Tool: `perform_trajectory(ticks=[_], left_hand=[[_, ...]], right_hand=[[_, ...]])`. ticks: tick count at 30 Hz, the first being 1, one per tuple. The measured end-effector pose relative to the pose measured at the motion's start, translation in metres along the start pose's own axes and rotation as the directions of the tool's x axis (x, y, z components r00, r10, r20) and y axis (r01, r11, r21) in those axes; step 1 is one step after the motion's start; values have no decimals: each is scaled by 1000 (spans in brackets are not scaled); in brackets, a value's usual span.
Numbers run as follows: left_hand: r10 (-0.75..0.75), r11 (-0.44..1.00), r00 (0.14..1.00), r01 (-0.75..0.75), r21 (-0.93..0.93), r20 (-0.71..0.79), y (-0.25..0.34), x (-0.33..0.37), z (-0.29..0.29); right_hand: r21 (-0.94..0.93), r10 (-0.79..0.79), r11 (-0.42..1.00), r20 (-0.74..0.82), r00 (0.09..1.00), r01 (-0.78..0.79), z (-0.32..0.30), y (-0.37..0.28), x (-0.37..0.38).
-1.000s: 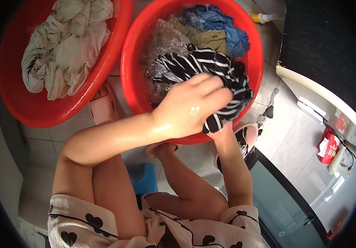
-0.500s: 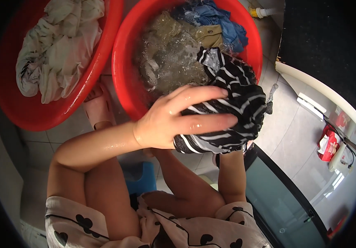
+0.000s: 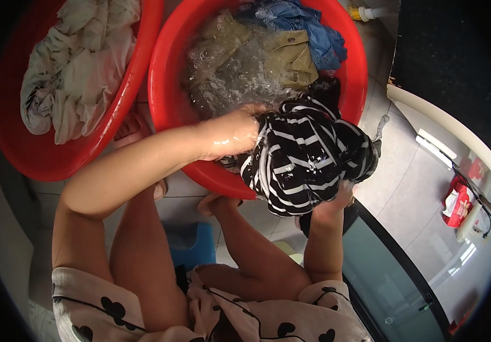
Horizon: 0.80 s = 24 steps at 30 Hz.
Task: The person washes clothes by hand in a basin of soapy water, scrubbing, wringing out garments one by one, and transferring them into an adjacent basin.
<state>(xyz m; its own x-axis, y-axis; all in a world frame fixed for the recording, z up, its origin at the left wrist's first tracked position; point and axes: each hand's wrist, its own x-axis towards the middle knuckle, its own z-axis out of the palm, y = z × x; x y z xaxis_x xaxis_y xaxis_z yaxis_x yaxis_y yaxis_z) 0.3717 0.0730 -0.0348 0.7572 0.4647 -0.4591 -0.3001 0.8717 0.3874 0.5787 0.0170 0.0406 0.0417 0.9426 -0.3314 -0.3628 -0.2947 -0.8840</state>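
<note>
Where the red basin (image 3: 214, 178) is overhung, one wet striped garment (image 3: 308, 159) is held: edge clamped by the left hand (image 3: 231, 134), underside met by the right hand (image 3: 339, 198), grip untellable; weight presumably thus shared.

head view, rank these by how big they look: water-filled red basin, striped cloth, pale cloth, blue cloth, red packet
Largest to smallest:
1. Water-filled red basin
2. Striped cloth and pale cloth: too alike to rank, and the striped one seems nearer the camera
3. Blue cloth
4. Red packet
</note>
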Motion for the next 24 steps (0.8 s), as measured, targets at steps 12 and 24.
perform_trajectory(ticks=[12, 24], left_hand=[[101, 967, 979, -138, 213, 179, 4, -22, 7], [820, 535, 570, -727, 431, -54, -32, -4, 30]], right_hand=[[134, 246, 964, -122, 962, -229, -9, 10, 10], [-547, -56, 836, 4, 998, 49, -1, 16, 27]])
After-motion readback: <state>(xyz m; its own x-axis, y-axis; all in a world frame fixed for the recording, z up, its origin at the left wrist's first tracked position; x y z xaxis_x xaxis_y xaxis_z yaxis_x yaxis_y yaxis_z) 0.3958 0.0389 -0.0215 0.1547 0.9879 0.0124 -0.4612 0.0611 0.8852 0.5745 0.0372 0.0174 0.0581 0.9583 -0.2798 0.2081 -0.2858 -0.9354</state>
